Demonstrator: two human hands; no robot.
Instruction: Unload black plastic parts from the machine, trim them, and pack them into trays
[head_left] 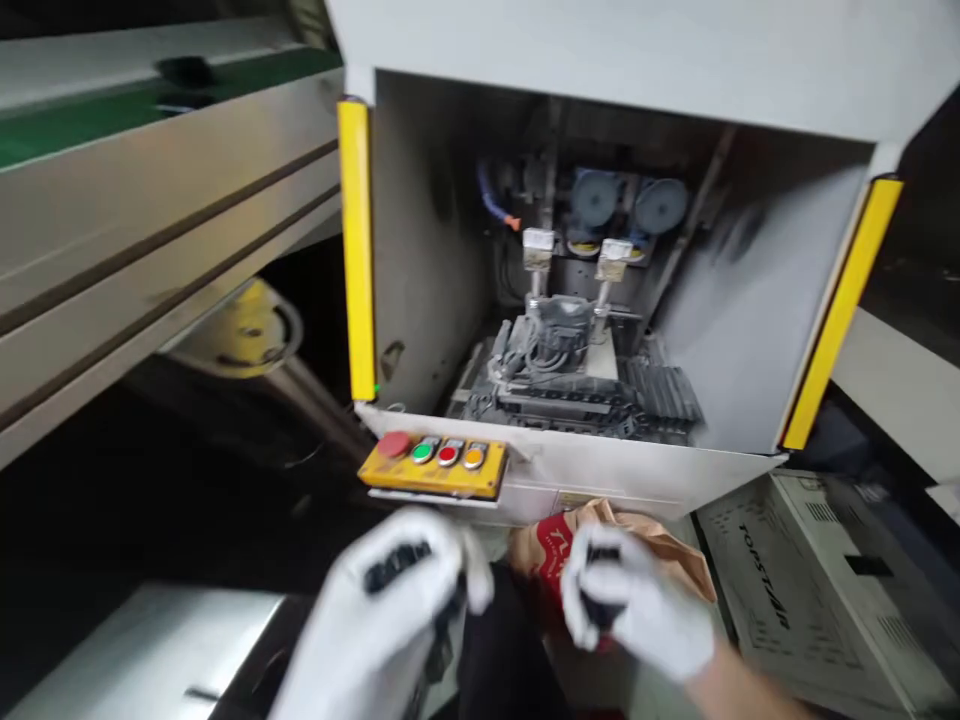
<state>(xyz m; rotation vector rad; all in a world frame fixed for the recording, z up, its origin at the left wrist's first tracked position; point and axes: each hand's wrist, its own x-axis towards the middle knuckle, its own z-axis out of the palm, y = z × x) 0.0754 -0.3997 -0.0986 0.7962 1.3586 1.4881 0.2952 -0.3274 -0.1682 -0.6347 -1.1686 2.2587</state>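
My left hand (pixel 375 610), in a white glove, is closed on a small dark ribbed part (pixel 401 562). More dark material shows below its fingers, too blurred to name. To its right, my white-gloved right hand (pixel 652 610) curls around a small black part (pixel 602 605), whose kind I cannot make out. Both hands are low in the view, in front of the machine (pixel 615 460). Behind the right hand stands a brown paper bag (pixel 675 555) with a red print. The yellow button box (pixel 427 485) lies just above my left hand.
Inside the machine's open bay sit a grey, dusty fixture (pixel 559 340) and two round wheels (pixel 596 197). Yellow strips (pixel 356 250) edge the opening on both sides. A conveyor with a green belt (pixel 247 85) runs at upper left. A grey metal cabinet (pixel 802 590) stands at lower right.
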